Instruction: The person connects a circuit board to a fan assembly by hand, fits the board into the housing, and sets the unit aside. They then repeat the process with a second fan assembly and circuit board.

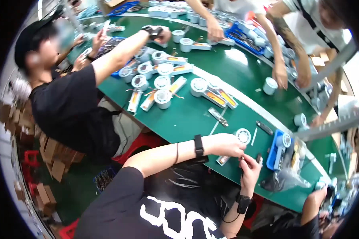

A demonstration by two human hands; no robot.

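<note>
My left hand (229, 145) reaches in over the near table edge, a black band on its wrist. My right hand (251, 169) is just beside it, fingers pinched together. The fingertips of both hands meet at something small and dark, too small to make out. Beyond my left hand lies a pale round fan head (243, 136). A pale handle piece (223, 160) shows below the same hand; whether the two are joined is hidden. A dark slim tool (264, 127) and a white strip (254, 137) rest farther back.
Several pale blue handheld fans (162, 98) with opened handles cover the table's left. A loose handle part (218, 117) lies ahead. At right stand a blue bin (271, 156) and a clear plastic bag (285, 180). A metal rail (263, 109) crosses the table. Co-workers sit around.
</note>
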